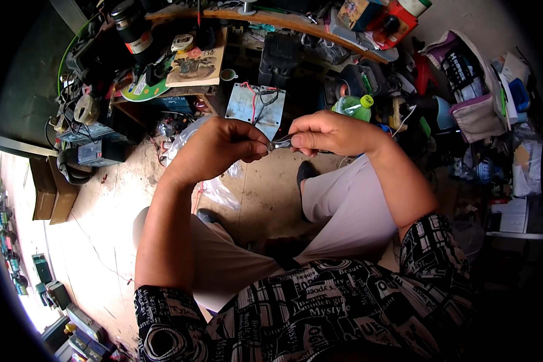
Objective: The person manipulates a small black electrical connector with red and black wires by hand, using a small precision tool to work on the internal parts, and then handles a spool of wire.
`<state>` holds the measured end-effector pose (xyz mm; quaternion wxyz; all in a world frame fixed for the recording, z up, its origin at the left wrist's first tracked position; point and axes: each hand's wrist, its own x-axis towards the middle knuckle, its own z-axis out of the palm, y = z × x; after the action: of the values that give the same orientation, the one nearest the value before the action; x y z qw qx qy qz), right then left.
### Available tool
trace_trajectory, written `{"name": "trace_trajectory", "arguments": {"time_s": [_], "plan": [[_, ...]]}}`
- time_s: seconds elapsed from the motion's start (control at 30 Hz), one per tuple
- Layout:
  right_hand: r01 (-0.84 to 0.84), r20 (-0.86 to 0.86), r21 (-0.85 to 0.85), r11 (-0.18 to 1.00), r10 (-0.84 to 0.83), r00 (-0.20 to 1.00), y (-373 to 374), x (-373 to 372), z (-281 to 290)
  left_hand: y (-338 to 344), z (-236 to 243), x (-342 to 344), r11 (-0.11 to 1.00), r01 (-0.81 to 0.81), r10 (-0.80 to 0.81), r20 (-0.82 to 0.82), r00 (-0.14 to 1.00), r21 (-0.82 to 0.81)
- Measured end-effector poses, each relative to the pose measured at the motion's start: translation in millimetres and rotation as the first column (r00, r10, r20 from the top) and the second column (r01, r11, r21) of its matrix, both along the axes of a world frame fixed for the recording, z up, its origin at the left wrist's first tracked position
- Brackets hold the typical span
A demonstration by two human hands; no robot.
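Left hand [214, 145]: the thumb and the first finger are pressed together at their tips, and they have hold of one end of a small shiny piece [279, 145].
Right hand [338, 131]: its thumb and fingers are also closed in a pinch, on the other end of this piece; what the hidden fingertips touch, I cannot tell.
Small shiny piece: it is in the air between the two hands, above the knees; it looks metallic and thin, but it is too small for me to tell its exact kind.
Grey plate [273, 113]: it is seen just beyond the hands, with a red wire [254, 102] and a black wire over it.
Bottle [355, 109]: it is green, with a yellow-green cap, beyond the right hand.
Clear plastic bag [221, 194]: it lies on the floor [256, 196], partly behind the left hand.
Book [194, 69]: it rests at the far left, near a green disc [143, 87].
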<state>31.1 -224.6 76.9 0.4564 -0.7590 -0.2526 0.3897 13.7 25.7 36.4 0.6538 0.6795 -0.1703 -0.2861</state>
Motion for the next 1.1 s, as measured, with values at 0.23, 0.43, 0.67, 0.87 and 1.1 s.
{"name": "trace_trajectory", "arguments": {"time_s": [0.23, 0.43, 0.67, 0.87, 1.1], "plan": [[0.027, -0.035, -0.020, 0.999, -0.028, 0.999, 0, -1, -2, -3, -1, 0, 0.999, -0.007, 0.008, -0.008, 1.000, 0.038], [0.034, -0.045, -0.018, 0.999, -0.034, 0.998, 0, -1, -5, -3, -2, -1, 0.998, -0.016, 0.016, -0.009, 1.000, 0.066], [0.034, -0.087, -0.024, 0.999, -0.036, 0.996, 0, -1, -6, -4, -1, -2, 0.990, 0.008, -0.013, 0.035, 0.999, 0.141], [0.008, -0.056, -0.048, 0.999, -0.011, 0.998, 1, -1, -8, -5, -5, -1, 0.988, 0.017, -0.022, 0.031, 0.999, 0.155], [0.009, -0.072, -0.059, 0.998, -0.013, 0.997, 1, -1, -11, -7, -2, -2, 0.980, 0.024, -0.030, 0.030, 0.999, 0.198]]}}
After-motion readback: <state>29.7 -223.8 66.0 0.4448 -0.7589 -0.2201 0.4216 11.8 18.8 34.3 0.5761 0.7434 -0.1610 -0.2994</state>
